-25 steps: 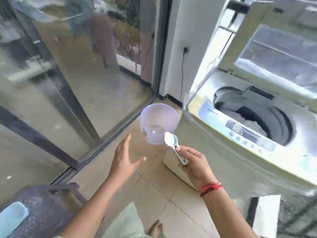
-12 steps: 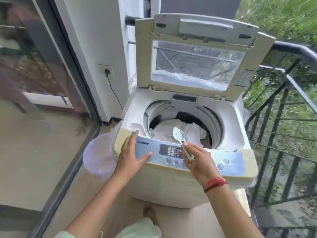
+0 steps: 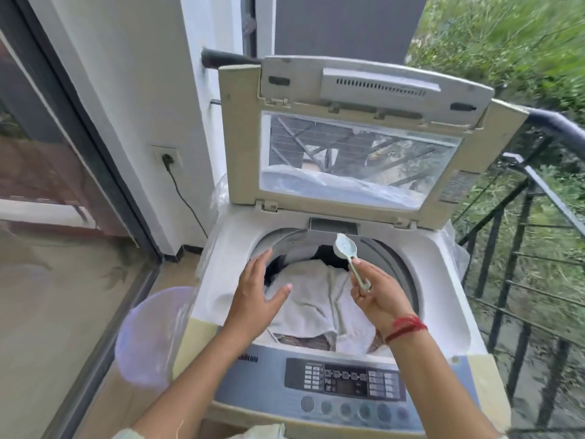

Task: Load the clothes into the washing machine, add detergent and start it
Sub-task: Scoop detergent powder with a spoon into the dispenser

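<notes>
Right hand (image 3: pixel 376 299) is pinching the thin handle of a pale green spoon (image 3: pixel 345 251) between thumb and fingers, holding its bowl raised over the back of the open drum. Whether detergent is sitting in that bowl is too blurred to tell. Left hand (image 3: pixel 258 293) is hovering over the drum's left side with fingers spread and relaxed, gripping nothing.

Below both hands the clothes (image 3: pixel 316 299) are lying inside the washing machine (image 3: pixel 218 267), a white cloth on top and darker fabric showing at the back. Loading looks done, so adding detergent seems to be the step in hand. Doing it well probably means lowering the spoon close to the cloth and rolling the wrist slowly. Scattering the powder across the load rather than in one heap, well inside the rim, should also help.

The lid (image 3: pixel 243 137) is standing upright behind, and the control panel (image 3: pixel 345 380) is waiting untouched at the front. A lavender basin (image 3: pixel 148 337) is sitting just beside the machine's left wall.
</notes>
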A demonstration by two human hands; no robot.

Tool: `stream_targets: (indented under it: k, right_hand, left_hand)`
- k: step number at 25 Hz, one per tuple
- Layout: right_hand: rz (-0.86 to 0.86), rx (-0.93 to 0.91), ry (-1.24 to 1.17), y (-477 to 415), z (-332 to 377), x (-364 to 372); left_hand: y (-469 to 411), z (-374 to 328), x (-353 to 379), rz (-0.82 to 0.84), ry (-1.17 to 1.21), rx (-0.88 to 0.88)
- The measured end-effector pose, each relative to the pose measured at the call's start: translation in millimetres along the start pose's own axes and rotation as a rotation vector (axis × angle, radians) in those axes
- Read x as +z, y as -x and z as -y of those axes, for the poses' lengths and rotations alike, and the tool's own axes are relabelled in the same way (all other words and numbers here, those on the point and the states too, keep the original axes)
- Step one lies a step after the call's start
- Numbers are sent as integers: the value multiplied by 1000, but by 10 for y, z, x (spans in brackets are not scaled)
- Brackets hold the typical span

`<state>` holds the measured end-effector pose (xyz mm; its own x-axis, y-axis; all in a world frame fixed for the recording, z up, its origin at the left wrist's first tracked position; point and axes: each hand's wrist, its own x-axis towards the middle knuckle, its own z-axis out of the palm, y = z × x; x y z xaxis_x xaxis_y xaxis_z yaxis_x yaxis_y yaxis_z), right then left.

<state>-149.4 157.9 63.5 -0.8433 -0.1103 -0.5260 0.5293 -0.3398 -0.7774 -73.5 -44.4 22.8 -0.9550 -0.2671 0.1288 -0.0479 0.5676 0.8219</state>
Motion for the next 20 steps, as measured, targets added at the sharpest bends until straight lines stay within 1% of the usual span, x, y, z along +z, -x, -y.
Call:
stream_targets:
  k: [4,8,11,13,15,17,20]
  right_hand:
    - [-101,12,26,-461,121,40]
    - [-193,-17,103,-879,217,41]
    - [-225,-51,200,-1092,257,17]
    - [-237,-80,263,-1205,280,-12]
    - [-245,-113,340,-1303,291,-47]
    - [-238,-135,405,-1385,291,-73]
    - [-208,-120,394,-1431,298,-81]
  left_hand:
    - [-185,122,56,10,2,-27]
    - [-404,205,158,26,0,-47]
    - [-587,223,270,65,9,-52]
    - [-733,233,384,95,-27,-48]
    - [-933,226,499,87,-82,-36]
    - [-1212,167,626,78,-188,40]
    - [-1608,1,869,161,-503,266]
